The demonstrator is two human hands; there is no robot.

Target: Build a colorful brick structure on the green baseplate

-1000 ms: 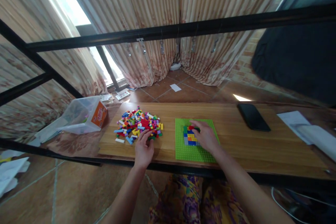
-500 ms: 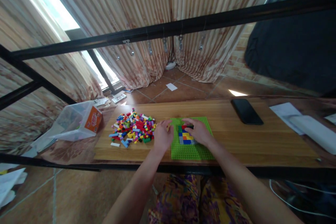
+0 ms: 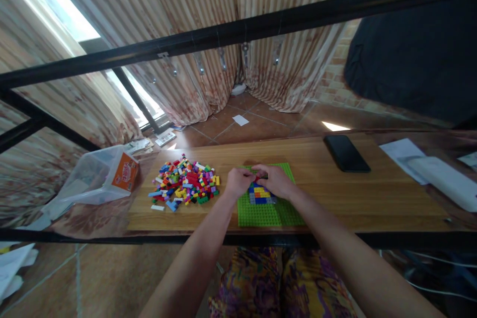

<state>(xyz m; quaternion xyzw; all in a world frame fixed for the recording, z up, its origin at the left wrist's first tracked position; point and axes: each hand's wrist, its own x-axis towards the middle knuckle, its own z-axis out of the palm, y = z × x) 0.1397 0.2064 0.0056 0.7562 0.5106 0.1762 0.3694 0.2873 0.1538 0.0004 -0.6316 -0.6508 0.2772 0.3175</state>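
The green baseplate [image 3: 261, 213] lies at the centre of the frame on the worktop [image 3: 372, 198], carrying a small block of blue, yellow and red bricks [image 3: 261, 194]. Our left hand [image 3: 238, 182] and right hand [image 3: 276, 181] meet over its far edge, fingers pinched on a small red brick [image 3: 258, 177] — we judge a piece is being seated; pressing it squarely comes next. The loose brick pile [image 3: 184, 186] sits left. The orange label [image 3: 124, 178] on the tub [image 3: 93, 179] is unreadable.

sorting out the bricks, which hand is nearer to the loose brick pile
Left. The left hand is just right of the loose brick pile, over the green baseplate's edge; the right hand is farther right.
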